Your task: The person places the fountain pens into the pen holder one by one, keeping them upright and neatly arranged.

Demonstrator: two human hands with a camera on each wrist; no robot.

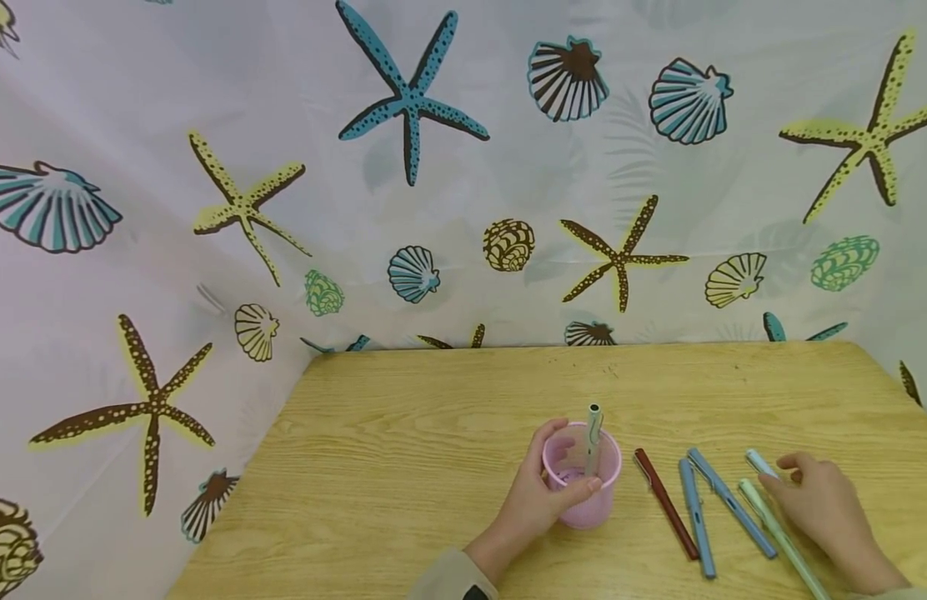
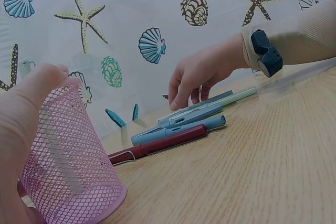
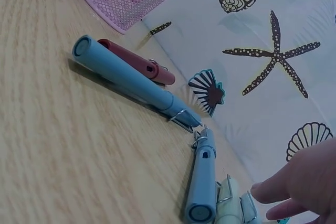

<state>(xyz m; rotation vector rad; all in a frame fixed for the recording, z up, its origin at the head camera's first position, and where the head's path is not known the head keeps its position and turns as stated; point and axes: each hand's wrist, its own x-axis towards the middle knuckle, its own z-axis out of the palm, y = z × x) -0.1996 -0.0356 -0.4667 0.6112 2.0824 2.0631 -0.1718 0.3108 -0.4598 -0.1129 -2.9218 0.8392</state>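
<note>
My left hand (image 1: 542, 496) holds a pink mesh pen cup (image 1: 588, 512), thumb on the near side and fingers around the left. A pale pen (image 1: 593, 437) stands inside it, also visible through the mesh in the left wrist view. On the right, my right hand (image 1: 824, 504) hovers with loosely bent fingers over a light blue pen (image 1: 762, 461), partly hidden by the hand. In the right wrist view the thumb (image 3: 273, 184) is close beside that pen's cap (image 3: 248, 207); contact is unclear. A pale green pen (image 1: 782, 537) lies next to it.
Between cup and right hand lie a dark red pen (image 1: 666, 502) and two blue pens, one nearer the red (image 1: 696, 518) and one slanting right (image 1: 732, 502). All rest on a wooden table (image 1: 403, 433). A curtain (image 1: 463, 167) with shells and starfish stands behind.
</note>
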